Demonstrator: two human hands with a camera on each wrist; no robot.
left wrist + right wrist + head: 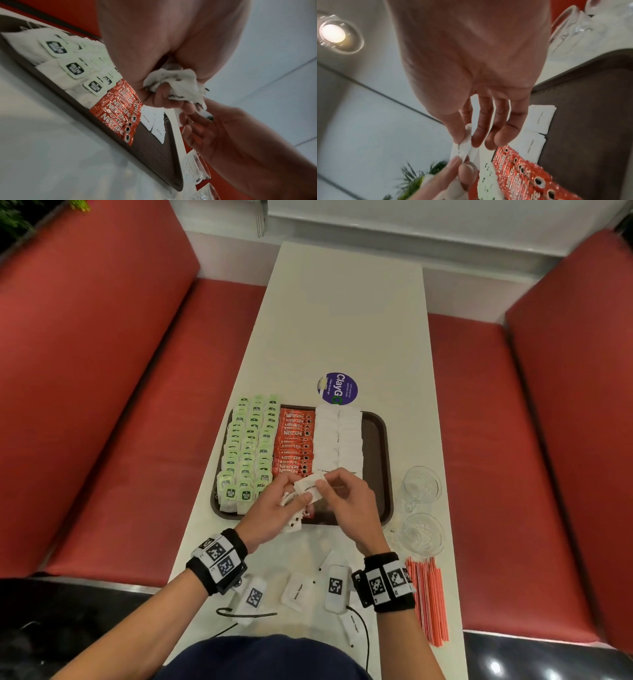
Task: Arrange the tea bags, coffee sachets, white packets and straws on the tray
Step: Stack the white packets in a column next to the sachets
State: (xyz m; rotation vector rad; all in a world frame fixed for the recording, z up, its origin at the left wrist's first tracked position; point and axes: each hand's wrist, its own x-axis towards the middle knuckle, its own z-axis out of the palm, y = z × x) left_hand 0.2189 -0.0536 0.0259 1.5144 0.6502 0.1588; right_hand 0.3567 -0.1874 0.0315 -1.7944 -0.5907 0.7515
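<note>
A brown tray (pixel 376 440) holds green-tagged tea bags (pixel 246 446) on the left, red coffee sachets (pixel 294 440) in the middle and white packets (pixel 339 436) in two columns on the right. Above the tray's near edge my left hand (pixel 274 508) grips a bunch of white packets (pixel 176 86). My right hand (pixel 342 494) pinches one white packet (pixel 308 486) between thumb and forefinger, with the left thumb on its other end (pixel 462 150). Orange straws (pixel 428 601) lie on the table at the near right.
Two glass cups (pixel 423 484) stand right of the tray. Loose white packets (pixel 298 590) and two marker-tagged devices (pixel 337 589) with cables lie on the white table (pixel 342 320) near me. A round purple sticker (pixel 337 388) sits behind the tray. Red benches flank the table.
</note>
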